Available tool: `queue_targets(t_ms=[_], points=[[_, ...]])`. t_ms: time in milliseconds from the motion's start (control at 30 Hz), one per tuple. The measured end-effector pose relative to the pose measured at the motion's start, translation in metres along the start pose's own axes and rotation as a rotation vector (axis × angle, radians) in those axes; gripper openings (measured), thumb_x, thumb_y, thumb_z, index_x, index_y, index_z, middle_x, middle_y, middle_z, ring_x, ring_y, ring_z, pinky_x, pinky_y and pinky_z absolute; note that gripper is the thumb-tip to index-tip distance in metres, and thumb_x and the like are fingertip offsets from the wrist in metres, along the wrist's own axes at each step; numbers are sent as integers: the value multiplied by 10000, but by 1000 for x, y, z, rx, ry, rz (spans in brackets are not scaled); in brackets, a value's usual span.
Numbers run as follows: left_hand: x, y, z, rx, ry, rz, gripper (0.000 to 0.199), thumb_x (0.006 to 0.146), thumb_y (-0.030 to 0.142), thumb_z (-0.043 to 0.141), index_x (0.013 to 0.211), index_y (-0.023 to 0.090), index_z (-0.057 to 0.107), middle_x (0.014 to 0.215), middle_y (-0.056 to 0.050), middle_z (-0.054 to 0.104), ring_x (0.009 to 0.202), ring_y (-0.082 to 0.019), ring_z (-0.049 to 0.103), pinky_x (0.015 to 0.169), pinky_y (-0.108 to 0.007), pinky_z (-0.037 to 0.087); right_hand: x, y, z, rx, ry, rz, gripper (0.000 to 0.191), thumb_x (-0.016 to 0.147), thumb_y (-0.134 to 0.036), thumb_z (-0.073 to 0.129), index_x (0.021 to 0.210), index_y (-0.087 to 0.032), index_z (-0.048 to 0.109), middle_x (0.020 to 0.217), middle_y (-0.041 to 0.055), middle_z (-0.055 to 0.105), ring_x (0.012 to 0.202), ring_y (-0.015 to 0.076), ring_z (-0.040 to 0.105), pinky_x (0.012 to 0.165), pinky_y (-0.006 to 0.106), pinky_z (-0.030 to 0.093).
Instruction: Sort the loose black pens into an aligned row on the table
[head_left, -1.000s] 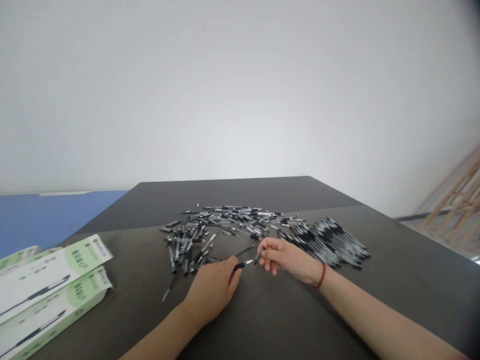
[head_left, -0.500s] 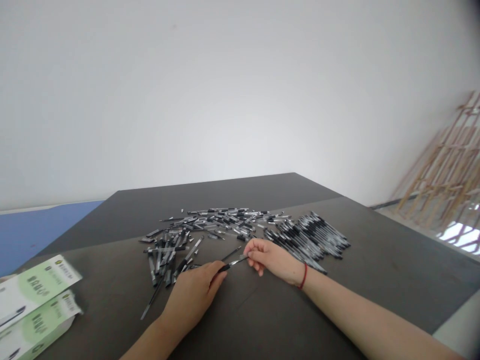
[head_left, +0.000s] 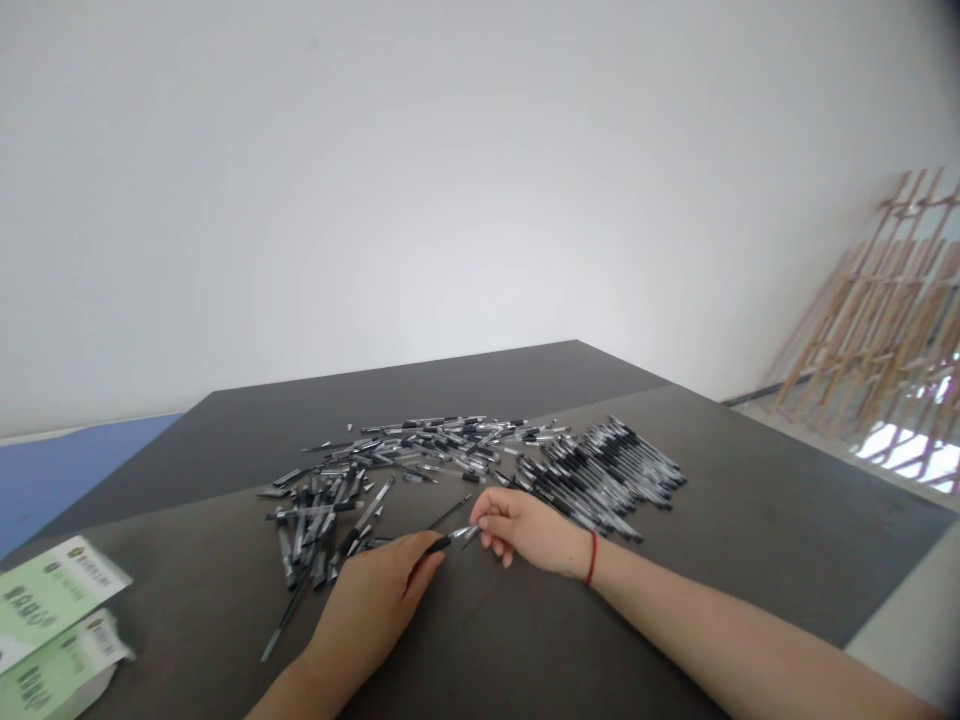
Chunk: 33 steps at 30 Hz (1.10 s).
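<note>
A gel pen [head_left: 441, 543] with a black grip lies across my left hand [head_left: 375, 605], whose thumb and fingers are closed round its rear. Its silvery front end points to the right, toward my right hand [head_left: 529, 532]. The fingertips of that hand are pinched on a small silver pen part [head_left: 471, 535] right at the pen's front; whether the two touch is too small to tell. Behind my hands a thin dark refill [head_left: 450, 512] lies on the table. Another refill [head_left: 279, 630] sticks out toward me, left of my left hand.
Loose pens and pen parts [head_left: 319, 520] are heaped at left and across the back [head_left: 457, 436]. Pens in a slanted row [head_left: 607, 470] lie at right. Green-and-white packets [head_left: 56, 590] rest at the dark table's [head_left: 600, 640] left front. Wooden racks [head_left: 885, 330] stand beyond.
The view has shifted a little to the right. My hands stay close together at the pen, and a small silver piece now shows below my right fingertips.
</note>
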<state>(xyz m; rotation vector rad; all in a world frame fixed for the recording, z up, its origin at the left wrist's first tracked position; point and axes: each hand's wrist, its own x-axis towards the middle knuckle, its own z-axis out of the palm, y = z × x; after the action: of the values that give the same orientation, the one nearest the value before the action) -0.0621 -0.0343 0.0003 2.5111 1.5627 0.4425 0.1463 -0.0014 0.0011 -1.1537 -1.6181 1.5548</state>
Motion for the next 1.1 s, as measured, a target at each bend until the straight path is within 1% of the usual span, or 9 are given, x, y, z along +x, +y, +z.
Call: queue_targets(t_ms=[100, 200, 333, 500, 633, 700, 900, 1100], points=[[0, 1, -2, -1, 1, -42, 281, 908, 346, 404, 1083, 262, 607, 1028, 2, 703, 899, -179, 659, 791, -270, 467, 1, -1, -8, 26, 36, -8, 75, 807, -112, 444, 800, -161, 501, 578, -59, 500, 448, 49, 437, 388, 141, 390], [0, 3, -3, -9, 5, -50, 282, 911, 344, 402, 1078, 254, 610, 1022, -5, 704, 899, -178, 657, 789, -267, 464, 1, -1, -9, 40, 42, -27, 44, 809, -146, 455, 809, -167, 493, 585, -60, 490, 457, 52, 439, 388, 144, 388], [0, 5, -4, 0, 2, -32, 273, 917, 339, 396, 1066, 254, 609, 984, -5, 710, 863, -177, 661, 763, -270, 465, 0, 0, -4, 30, 15, -53, 19, 803, -174, 477, 816, -170, 490, 606, -54, 506, 471, 56, 450, 405, 156, 399], [-1, 8, -3, 47, -6, 4, 256, 920, 323, 399, 1063, 251, 598, 987, -7, 704, 867, -185, 658, 753, -286, 465, -3, 3, 4, 6, -31, -70, 49, 775, -167, 503, 823, -172, 499, 636, -40, 559, 487, 57, 484, 436, 165, 417], [-2, 10, -2, 103, -15, 18, 260, 925, 301, 392, 1090, 241, 584, 1012, -21, 693, 888, -198, 652, 763, -306, 469, -5, 3, 9, -27, -18, -102, 54, 776, -162, 496, 830, -168, 500, 650, -36, 568, 499, 61, 491, 458, 177, 428], [-3, 9, -2, 123, -15, 24, 264, 930, 299, 387, 1101, 238, 578, 1014, -27, 690, 891, -200, 650, 760, -306, 470, -6, 3, 10, -16, -8, -122, 53, 783, -186, 505, 833, -169, 501, 649, -35, 567, 500, 64, 492, 468, 184, 431], [-5, 9, -1, 146, 11, 47, 255, 936, 294, 385, 1102, 235, 569, 976, -30, 689, 863, -195, 652, 724, -292, 473, -10, 1, 14, 36, 8, -161, 128, 788, -272, 546, 854, -173, 498, 654, -29, 576, 505, 78, 514, 492, 212, 441], [-6, 8, 0, 133, 5, 42, 247, 930, 284, 394, 1095, 228, 569, 979, -40, 686, 868, -197, 648, 740, -290, 466, -13, -2, 13, 16, -12, -169, 107, 795, -257, 524, 853, -172, 494, 655, -27, 573, 513, 81, 524, 502, 216, 442]])
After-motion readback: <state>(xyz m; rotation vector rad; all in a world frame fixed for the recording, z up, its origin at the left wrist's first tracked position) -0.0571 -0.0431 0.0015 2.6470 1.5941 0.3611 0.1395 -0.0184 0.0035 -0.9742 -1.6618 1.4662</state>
